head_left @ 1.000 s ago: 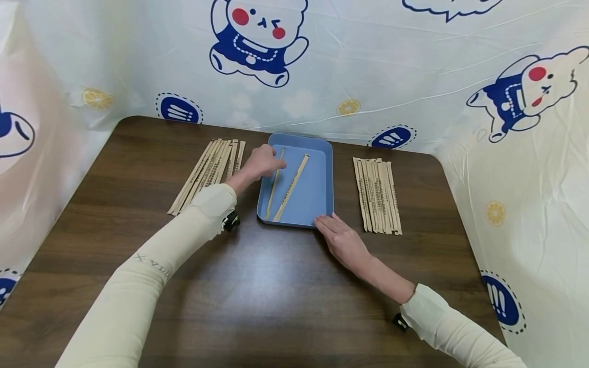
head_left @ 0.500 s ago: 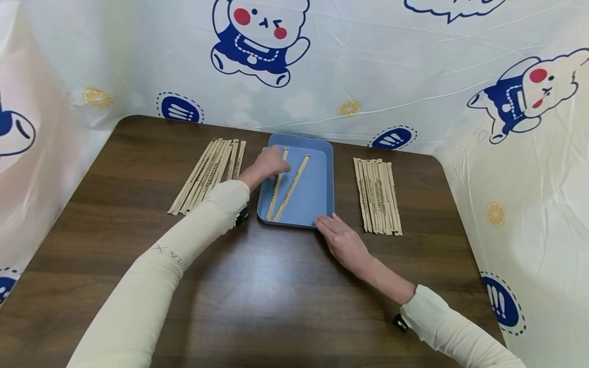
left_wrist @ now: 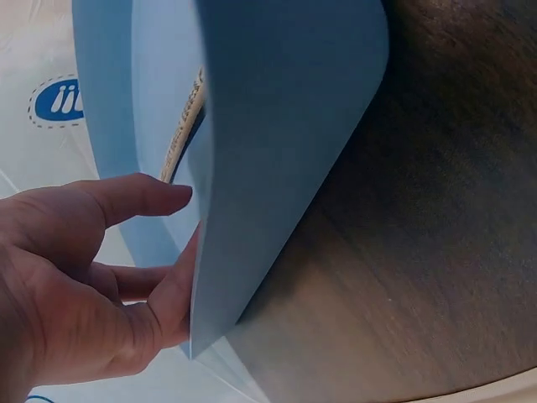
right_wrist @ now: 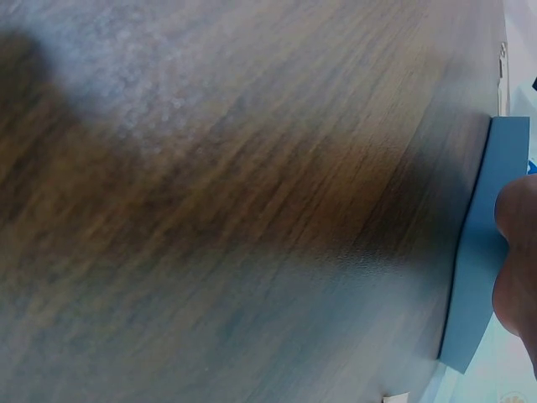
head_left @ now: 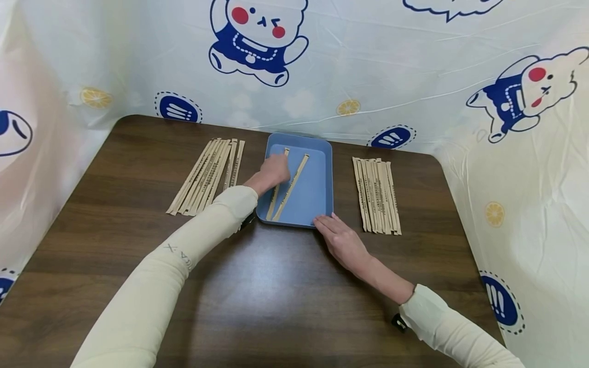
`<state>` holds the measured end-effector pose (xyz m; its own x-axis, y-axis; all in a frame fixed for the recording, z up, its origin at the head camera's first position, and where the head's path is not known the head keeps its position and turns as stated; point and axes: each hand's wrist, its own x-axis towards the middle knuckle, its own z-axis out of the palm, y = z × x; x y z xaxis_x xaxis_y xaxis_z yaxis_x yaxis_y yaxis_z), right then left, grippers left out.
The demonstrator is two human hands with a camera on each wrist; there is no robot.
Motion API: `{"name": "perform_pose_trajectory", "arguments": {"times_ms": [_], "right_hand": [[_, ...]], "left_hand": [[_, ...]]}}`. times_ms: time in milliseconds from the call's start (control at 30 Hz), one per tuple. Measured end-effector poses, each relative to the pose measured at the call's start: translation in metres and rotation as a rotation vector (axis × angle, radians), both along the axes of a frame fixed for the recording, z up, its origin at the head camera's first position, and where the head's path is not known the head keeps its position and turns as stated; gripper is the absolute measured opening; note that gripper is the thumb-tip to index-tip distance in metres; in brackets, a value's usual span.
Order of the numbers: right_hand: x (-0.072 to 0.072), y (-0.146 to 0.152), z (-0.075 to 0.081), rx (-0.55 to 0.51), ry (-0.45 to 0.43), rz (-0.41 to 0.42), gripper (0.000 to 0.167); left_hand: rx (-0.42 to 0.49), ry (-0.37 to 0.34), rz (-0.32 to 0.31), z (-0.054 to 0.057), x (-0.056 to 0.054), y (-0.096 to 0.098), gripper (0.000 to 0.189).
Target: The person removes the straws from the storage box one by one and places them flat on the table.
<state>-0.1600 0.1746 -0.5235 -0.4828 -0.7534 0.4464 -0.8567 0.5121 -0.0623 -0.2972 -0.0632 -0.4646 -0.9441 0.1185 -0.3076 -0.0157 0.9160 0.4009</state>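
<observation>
In the head view, a blue tray holds two slim paper-wrapped sticks with dark print: the left wrapped stick and the right wrapped stick. What the wrappers contain is hidden. My left hand is over the tray's left side, covering part of the left stick. The left wrist view shows that hand's thumb apart from its bent fingers, beside the tray wall, with a wrapped stick behind the thumb. My right hand touches the tray's front right corner with fingers extended.
A fanned group of wrapped sticks lies left of the tray on the dark wooden table. Another group of wrapped sticks lies to the right. A printed curtain hangs behind the table.
My left hand has moved rightward and slightly nearer over the tray. The left stick's far end shifted slightly right between the first two frames. My right hand stays at the tray corner.
</observation>
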Motion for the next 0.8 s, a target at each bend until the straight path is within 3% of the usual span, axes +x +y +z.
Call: {"name": "perform_pose_trajectory", "arguments": {"times_ms": [467,800], "right_hand": [[0.000,0.001,-0.001,-0.001,-0.006,-0.004,0.040],[0.000,0.000,0.000,0.005,-0.004,-0.005,0.040]], "left_hand": [[-0.011,-0.007,-0.007,-0.006,0.001,0.000,0.014],[0.096,0.035,0.002,0.008,0.007,-0.009,0.030]]}}
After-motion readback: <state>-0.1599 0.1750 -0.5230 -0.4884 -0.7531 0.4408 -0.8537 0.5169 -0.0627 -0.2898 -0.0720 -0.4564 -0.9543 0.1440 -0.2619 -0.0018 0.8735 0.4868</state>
